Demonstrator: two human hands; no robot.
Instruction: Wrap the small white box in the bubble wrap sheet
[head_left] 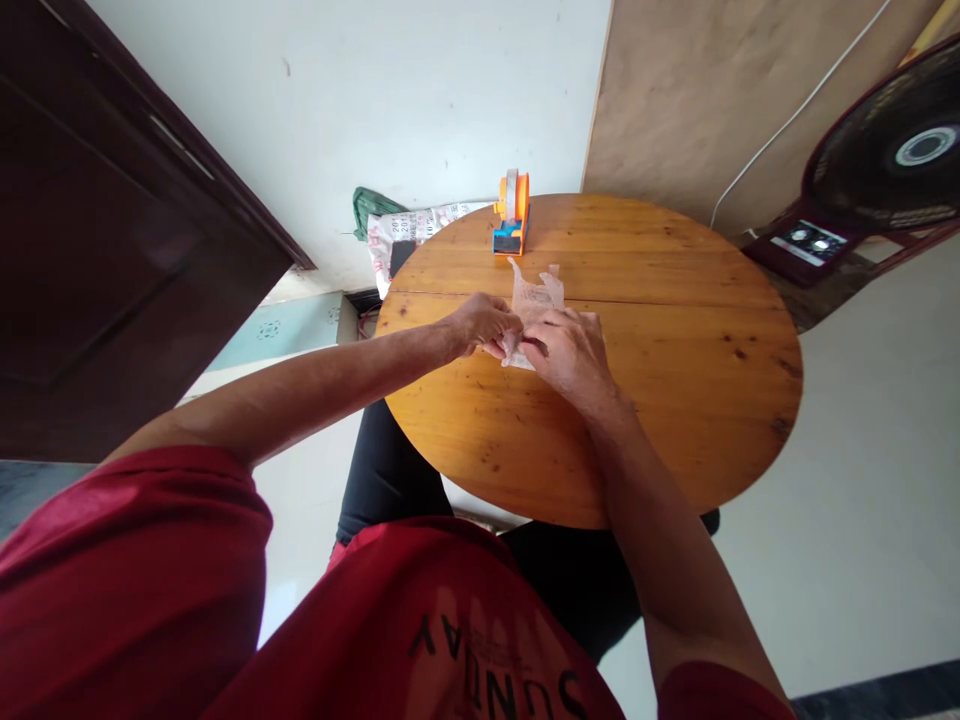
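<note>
left hand (478,323), right hand (571,352) on sheet (537,294); table (694,385) edge far right

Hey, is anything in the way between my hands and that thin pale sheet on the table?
Nothing visible is. Your left hand and right hand are both right at the near part of the sheet. The tape dispenser stands beyond it, near the far edge of the table, not between.
</note>
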